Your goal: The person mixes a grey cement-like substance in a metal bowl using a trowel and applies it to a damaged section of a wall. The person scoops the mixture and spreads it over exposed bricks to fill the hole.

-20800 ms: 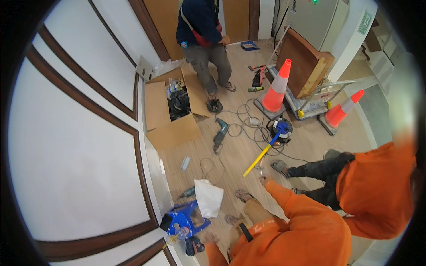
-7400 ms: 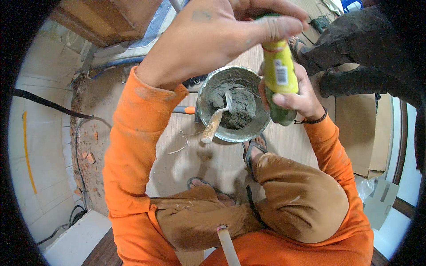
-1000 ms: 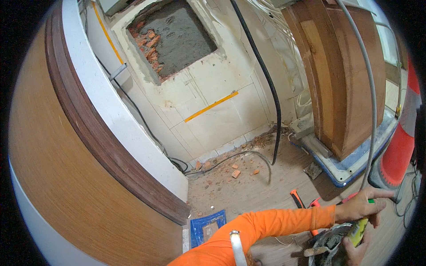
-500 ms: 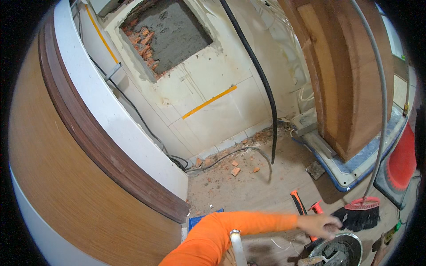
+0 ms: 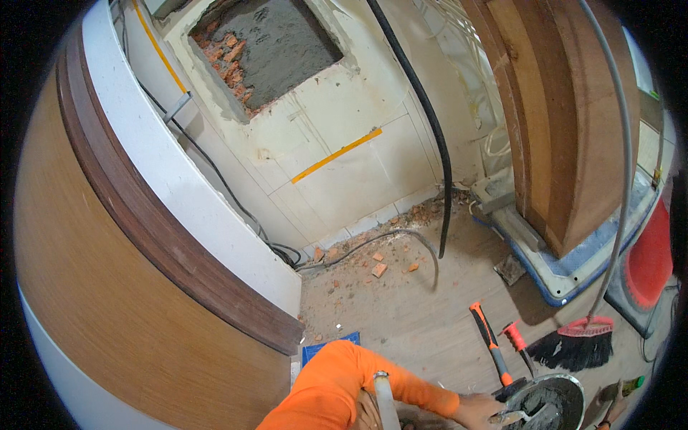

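My left hand (image 5: 481,408) reaches to the wooden-handled trowel (image 5: 512,417) in a round bucket (image 5: 573,394) of grey mortar at the lower right; blur hides whether its fingers grip the handle. My right hand (image 5: 610,411), at the bucket's right side and partly out of frame, is closed on a green-capped bottle (image 5: 632,385). Just beyond the bucket lie an orange-and-black hammer (image 5: 487,337) and a chisel with a red guard (image 5: 514,337). A black-bristled broom (image 5: 573,347) lies beside them.
A wall opening (image 5: 279,54) holds grey mortar and broken brick. Brick rubble (image 5: 380,269) lies along the wall foot. A black cable (image 5: 423,93) hangs down. Right are a wooden panel (image 5: 545,107) on a trolley (image 5: 566,279) and a red cone (image 5: 645,265). A door frame (image 5: 143,193) curves left.
My left hand has moved down and left from above the bucket to the trowel's handle. Earlier it was on the bottle with my right hand; the bottle is now only in the right.
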Demonstrator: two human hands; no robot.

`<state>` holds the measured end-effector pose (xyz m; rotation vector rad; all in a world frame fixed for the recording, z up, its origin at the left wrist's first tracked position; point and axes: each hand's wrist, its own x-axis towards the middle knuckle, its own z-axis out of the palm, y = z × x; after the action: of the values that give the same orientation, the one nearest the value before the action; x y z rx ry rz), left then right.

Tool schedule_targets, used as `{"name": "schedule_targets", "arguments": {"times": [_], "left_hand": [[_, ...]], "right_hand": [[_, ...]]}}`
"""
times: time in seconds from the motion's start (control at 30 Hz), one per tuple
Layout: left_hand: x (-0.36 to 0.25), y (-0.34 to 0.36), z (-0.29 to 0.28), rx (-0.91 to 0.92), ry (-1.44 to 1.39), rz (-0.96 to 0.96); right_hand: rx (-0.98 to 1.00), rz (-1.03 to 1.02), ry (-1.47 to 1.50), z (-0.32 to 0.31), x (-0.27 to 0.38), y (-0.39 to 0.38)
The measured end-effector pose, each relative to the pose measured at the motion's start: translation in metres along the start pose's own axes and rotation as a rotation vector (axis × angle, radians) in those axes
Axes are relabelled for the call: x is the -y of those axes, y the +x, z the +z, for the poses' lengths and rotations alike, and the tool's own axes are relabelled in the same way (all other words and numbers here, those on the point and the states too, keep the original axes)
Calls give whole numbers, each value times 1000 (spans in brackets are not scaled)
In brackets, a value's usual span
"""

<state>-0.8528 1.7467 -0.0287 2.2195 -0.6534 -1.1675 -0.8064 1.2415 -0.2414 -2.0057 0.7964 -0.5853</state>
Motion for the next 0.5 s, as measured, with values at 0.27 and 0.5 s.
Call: {"name": "schedule_targets", "arguments": {"times": [0.27, 0.5], "left_hand": [[25, 18, 22, -209, 63, 252], [7, 32, 7, -494, 66, 563]], "right_hand": [[64, -66, -77, -24, 53, -20], [0, -75, 122, -55, 105, -131]]}}
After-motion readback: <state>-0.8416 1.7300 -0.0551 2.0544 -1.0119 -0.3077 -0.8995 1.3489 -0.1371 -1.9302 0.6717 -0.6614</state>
